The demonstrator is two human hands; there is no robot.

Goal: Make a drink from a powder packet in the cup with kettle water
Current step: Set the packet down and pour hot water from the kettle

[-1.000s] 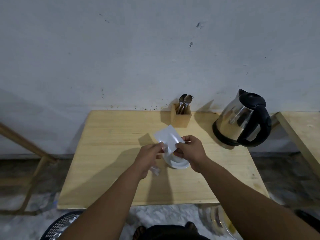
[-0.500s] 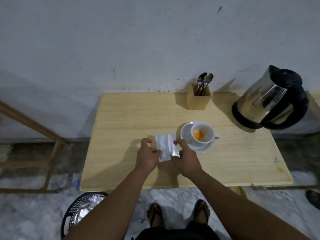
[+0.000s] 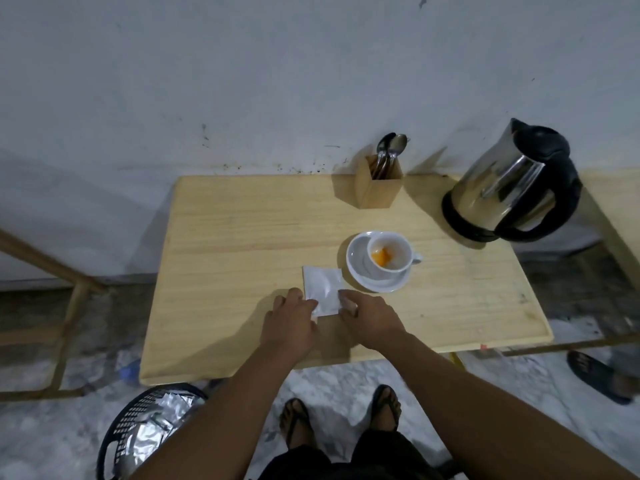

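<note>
A white cup [image 3: 391,254] stands on a white saucer [image 3: 356,265] near the middle of the wooden table [image 3: 242,244]. Orange powder lies in the cup's bottom. A silvery-white powder packet [image 3: 323,287] lies flat on the table just left of the saucer. My left hand [image 3: 289,322] pinches its near left corner and my right hand [image 3: 369,318] holds its near right corner. A steel kettle [image 3: 509,192] with a black handle and lid stands at the table's back right.
A wooden holder [image 3: 379,188] with spoons stands at the back edge by the wall. A dark mesh bin [image 3: 149,431] holding foil wrappers sits on the floor at the front left. Another table's edge [image 3: 616,216] lies to the right, a sandalled foot [image 3: 599,375] beside it.
The packet came down from above the cup to the table left of the saucer, both hands still on it. The cup with orange powder is now uncovered. The view tilted down.
</note>
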